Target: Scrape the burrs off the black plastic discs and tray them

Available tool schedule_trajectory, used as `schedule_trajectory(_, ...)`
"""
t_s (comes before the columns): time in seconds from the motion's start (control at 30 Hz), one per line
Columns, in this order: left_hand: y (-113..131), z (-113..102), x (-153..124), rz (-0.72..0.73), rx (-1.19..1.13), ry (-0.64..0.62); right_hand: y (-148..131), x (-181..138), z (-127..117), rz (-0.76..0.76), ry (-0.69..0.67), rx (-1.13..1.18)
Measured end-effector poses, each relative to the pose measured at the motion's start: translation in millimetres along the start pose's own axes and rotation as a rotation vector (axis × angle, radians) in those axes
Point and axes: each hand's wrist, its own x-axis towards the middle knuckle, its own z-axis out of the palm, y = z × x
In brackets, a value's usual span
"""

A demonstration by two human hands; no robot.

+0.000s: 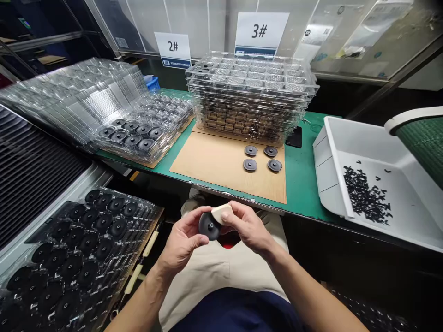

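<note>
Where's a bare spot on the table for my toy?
Bare cardboard lies left of the four black discs; green mat shows between the cardboard and the white bin. The left side is crowded with stacked clear trays.

"What's behind the bench?"

"Clear plastic panels (207,27), with a "2#" sign (172,50) and a "3#" sign (261,30) against them."

"And the bench (304,184)?"

"Green-topped, beside a dark slatted panel (31,175). The far left corner is dim."
</note>
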Motion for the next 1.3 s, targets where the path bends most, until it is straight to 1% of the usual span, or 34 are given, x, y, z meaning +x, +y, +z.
schedule_trajectory(0.07,2.5,3.2,-1.1,0.052,-0.033,0.103,-4.3,-4.1,3.1,-0.191,0.135,-0.33)
schedule_trajectory(0.1,3.4,4.8,-2.1,0.073,-0.045,0.141,-6.8,-7.7,5.5,-0.298,0.161,-0.495)
schedule_trajectory(0.13,3.9,6.2,-3.5,0.084,-0.052,0.166,-9.5,-12.0,8.1,-0.393,0.15,-0.639)
schedule_trajectory(0.17,4.1,7.1,-5.2,0.084,-0.056,0.18,-12.2,-16.5,10.7,-0.465,0.105,-0.749)
schedule_trajectory(0.23,4.0,7.8,-9.2,0.068,-0.058,0.19,-17.2,-24.0,14.8,-0.526,0.01,-0.885)
schedule_trajectory(0.27,3.7,7.5,-11.3,0.052,-0.056,0.192,-19.3,-26.4,15.9,-0.526,0.012,-0.932)
schedule_trajectory(0.3,3.4,7.0,-13.2,0.033,-0.053,0.197,-20.9,-27.7,16.2,-0.519,0.047,-0.968)
schedule_trajectory(0.37,2.9,5.8,-16.5,-0.001,-0.056,0.216,-22.8,-28.4,15.5,-0.491,0.098,-0.978)
schedule_trajectory(0.4,2.7,5.3,-17.8,-0.016,-0.065,0.222,-23.3,-28.2,14.8,-0.485,0.089,-0.959)
schedule_trajectory(0.5,2.2,4.8,-20.7,-0.043,-0.109,0.215,-23.0,-27.5,12.9,-0.501,-0.004,-0.91)
schedule_trajectory(0.63,0.9,6.7,-22.1,-0.09,-0.124,0.239,-20.1,-27.1,9.4,-0.458,0.083,-0.955)
schedule_trajectory(0.73,0.8,10.0,-20.9,-0.13,-0.125,0.262,-18.0,-27.8,5.7,-0.483,-0.002,-0.92)
schedule_trajectory(0.77,1.1,11.3,-20.3,-0.137,-0.132,0.264,-17.4,-27.9,4.2,-0.49,-0.009,-0.926)
schedule_trajectory(0.87,2.1,14.7,-18.3,-0.175,-0.172,0.251,-15.1,-26.7,-0.4,-0.475,0.062,-0.992)
schedule_trajectory(1.0,3.1,18.0,-16.9,-0.217,-0.21,0.213,-13.2,-24.2,-2.4,-0.519,0.029,-1.009)
schedule_trajectory(1.03,3.2,19.2,-16.7,-0.224,-0.217,0.202,-13.2,-24.0,-2.0,-0.525,0.039,-1.014)
schedule_trajectory(1.13,3.2,23.9,-15.6,-0.208,-0.253,0.218,-14.6,-25.5,0.3,-0.503,0.094,-1.034)
schedule_trajectory(1.23,2.6,28.0,-14.4,-0.12,-0.292,0.286,-16.7,-30.0,2.3,-0.469,0.055,-1.016)
schedule_trajectory(1.3,1.9,29.7,-14.0,-0.098,-0.3,0.286,-17.1,-31.7,2.4,-0.46,0.042,-1.008)
